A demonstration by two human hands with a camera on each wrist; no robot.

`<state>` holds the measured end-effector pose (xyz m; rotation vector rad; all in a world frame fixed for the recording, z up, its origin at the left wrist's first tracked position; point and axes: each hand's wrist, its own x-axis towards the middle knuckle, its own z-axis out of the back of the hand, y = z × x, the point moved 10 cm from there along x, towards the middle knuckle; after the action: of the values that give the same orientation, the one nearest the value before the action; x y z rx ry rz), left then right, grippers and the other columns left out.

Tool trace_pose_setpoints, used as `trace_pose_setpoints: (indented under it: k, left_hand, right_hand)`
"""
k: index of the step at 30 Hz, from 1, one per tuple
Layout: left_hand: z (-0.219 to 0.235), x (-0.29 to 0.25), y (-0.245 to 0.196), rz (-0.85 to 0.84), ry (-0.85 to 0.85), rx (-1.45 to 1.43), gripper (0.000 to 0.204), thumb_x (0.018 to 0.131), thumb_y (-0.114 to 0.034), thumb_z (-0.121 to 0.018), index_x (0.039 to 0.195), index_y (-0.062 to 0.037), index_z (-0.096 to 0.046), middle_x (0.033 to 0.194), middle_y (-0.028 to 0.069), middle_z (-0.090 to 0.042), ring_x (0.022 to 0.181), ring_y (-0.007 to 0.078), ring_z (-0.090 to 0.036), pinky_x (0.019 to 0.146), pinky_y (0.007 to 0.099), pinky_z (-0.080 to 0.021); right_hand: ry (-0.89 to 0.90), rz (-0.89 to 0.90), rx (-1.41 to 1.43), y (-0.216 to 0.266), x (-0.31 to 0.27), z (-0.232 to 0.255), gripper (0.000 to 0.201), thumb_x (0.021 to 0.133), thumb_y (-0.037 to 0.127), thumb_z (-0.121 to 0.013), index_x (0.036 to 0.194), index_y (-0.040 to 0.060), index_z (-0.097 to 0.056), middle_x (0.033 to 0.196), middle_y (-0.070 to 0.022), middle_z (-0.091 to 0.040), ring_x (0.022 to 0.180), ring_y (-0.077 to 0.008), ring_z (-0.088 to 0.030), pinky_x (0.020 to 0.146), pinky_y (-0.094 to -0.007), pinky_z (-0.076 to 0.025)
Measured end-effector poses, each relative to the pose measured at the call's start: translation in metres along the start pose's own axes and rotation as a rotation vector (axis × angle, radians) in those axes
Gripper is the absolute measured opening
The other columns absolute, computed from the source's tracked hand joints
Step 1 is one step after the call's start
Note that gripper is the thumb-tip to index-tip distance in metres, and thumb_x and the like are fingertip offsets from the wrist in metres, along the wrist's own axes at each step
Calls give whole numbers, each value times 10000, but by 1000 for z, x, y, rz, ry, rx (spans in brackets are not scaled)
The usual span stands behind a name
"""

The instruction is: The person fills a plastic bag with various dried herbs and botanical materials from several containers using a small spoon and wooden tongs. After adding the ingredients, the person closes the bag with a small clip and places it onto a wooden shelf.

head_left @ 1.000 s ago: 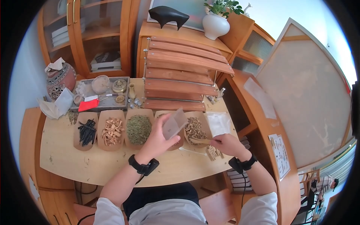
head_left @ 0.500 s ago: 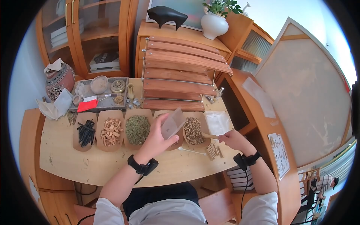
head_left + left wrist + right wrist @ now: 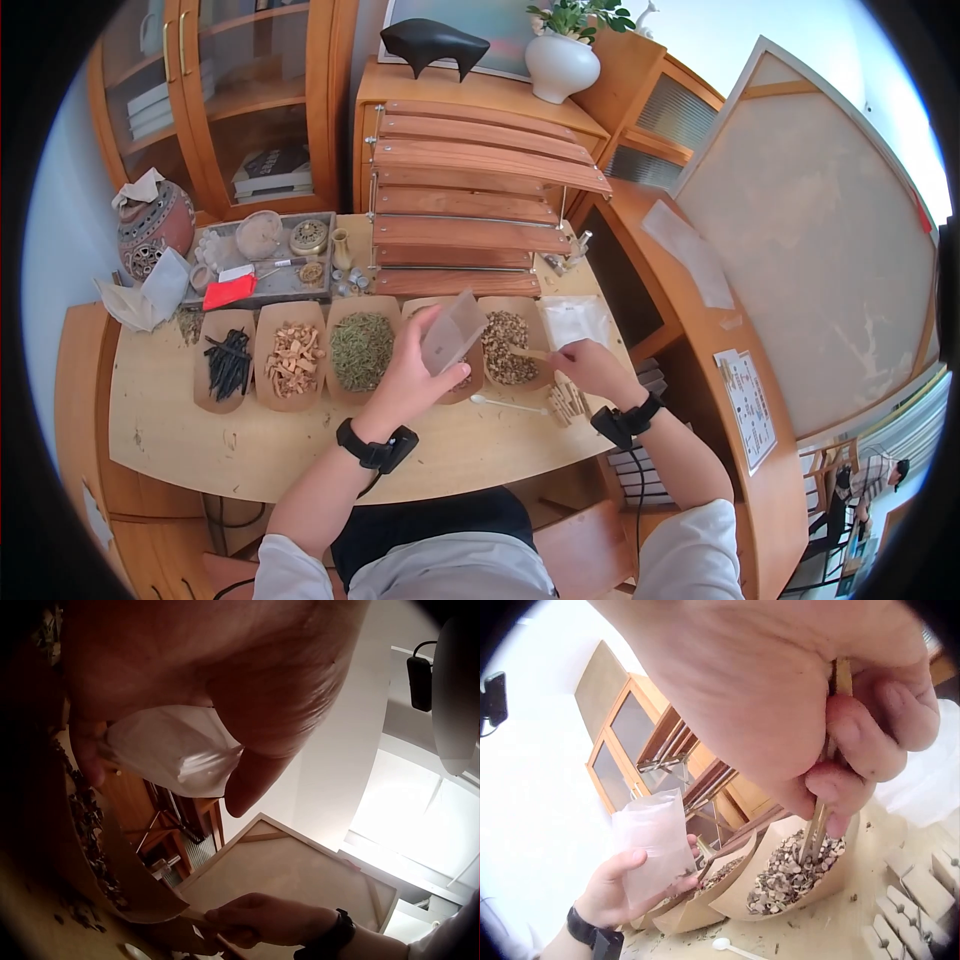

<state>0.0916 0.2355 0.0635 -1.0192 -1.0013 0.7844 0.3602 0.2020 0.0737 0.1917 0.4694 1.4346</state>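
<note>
From the left, dark strips [image 3: 228,365], pale chips [image 3: 293,358] and green leaves [image 3: 361,350] sit in separate paper trays, all well filled. Next, the left hand [image 3: 400,383] holds a translucent pouch [image 3: 452,335] between thumb and fingers, tilted over the fourth tray [image 3: 466,384], which it partly hides. A few dark bits seem to lie low in the pouch, so filling looks barely begun, with much of its space left; which ingredients they are cannot be told. Further right, the right hand [image 3: 600,370] grips a wooden tool [image 3: 532,353], its tip in the mixed pieces of the fifth tray [image 3: 538,322]. The trays stand nearly side by side, leaving little room between rims. The wooden rack [image 3: 470,235] limits reach behind; in front, a strip of tabletop [image 3: 200,440] runs to the curved edge, with a white spoon [image 3: 510,404] and clothespins [image 3: 565,400] near the right end.
</note>
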Motion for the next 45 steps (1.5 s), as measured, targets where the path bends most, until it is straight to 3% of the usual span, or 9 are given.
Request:
trace_pose_setpoints:
  k: [9, 15, 22, 25, 28, 35, 36, 40, 45]
  left_hand:
    - [0, -1, 4, 21, 3, 9, 833, 820, -167, -795, 1484, -31, -310, 1436, 163, -424, 1362, 268, -421, 1121, 416, -367]
    - [-3, -1, 5, 16, 22, 50, 850, 817, -167, -798, 1492, -30, -300, 1452, 174, -407, 1377, 282, -411, 1130, 422, -361]
    - [-7, -1, -1, 44, 53, 16, 888, 808, -169, -812, 1506, -32, -280, 1474, 184, -394, 1392, 291, -397, 1147, 421, -340]
    - [-9, -2, 4, 47, 62, 7, 893, 809, -174, -815, 1506, -30, -276, 1473, 185, -394, 1396, 287, -390, 1148, 422, -338]
    - [-8, -2, 5, 23, 63, -7, 885, 815, -169, -810, 1507, -30, -274, 1477, 187, -389, 1399, 286, -386, 1148, 421, -337]
    - [-4, -3, 6, -7, 15, 37, 869, 824, -153, -798, 1506, -30, -273, 1474, 189, -384, 1394, 290, -390, 1146, 421, -341]
    - [-4, -3, 5, -6, 19, 38, 869, 824, -151, -797, 1505, -29, -273, 1474, 190, -384, 1395, 290, -390, 1146, 422, -341]
    - [-5, -2, 2, 18, 34, 34, 865, 824, -140, -793, 1506, -29, -272, 1480, 191, -382, 1401, 289, -386, 1148, 423, -340]
    - [-4, -1, 4, 28, 40, 12, 865, 827, -142, -793, 1506, -26, -270, 1481, 188, -386, 1405, 287, -383, 1150, 419, -338]
  right_hand:
    - [55, -115, 418, -20, -2, 0, 386, 964, 350, -632, 884, -6, -756, 693, -38, -616, 665, -121, -534, 667, -288, -460]
    - [44, -97, 502, 23, -19, 40, 387, 973, 349, -634, 905, -12, -755, 679, -17, -577, 675, -108, -519, 659, -284, -448]
    - [11, 175, 301, 95, -26, 53, 370, 974, 318, -635, 1009, -44, -705, 705, -131, -629, 663, -157, -553, 658, -325, -473]
    - [42, 206, 248, 108, -28, 49, 325, 978, 252, -646, 1029, -63, -706, 705, -26, -613, 668, -93, -518, 621, -282, -454]
    - [-36, 279, 342, 100, -28, 58, 303, 976, 237, -649, 1010, -57, -712, 709, -21, -605, 663, -79, -511, 616, -270, -448]
    - [-22, -24, 180, 13, 4, 55, 316, 954, 291, -652, 1046, 0, -734, 724, -101, -650, 631, -161, -571, 625, -313, -471]
    - [-4, -45, 105, 1, 12, 47, 344, 956, 327, -634, 1058, 15, -738, 803, -134, -697, 676, -231, -634, 662, -349, -500]
    - [-93, 0, -19, -14, 30, 32, 405, 954, 377, -607, 1054, 9, -740, 926, -211, -723, 848, -348, -699, 769, -409, -535]
    - [25, 26, 100, -6, 33, 17, 398, 944, 348, -632, 1054, -21, -735, 884, -226, -718, 793, -350, -680, 759, -391, -525]
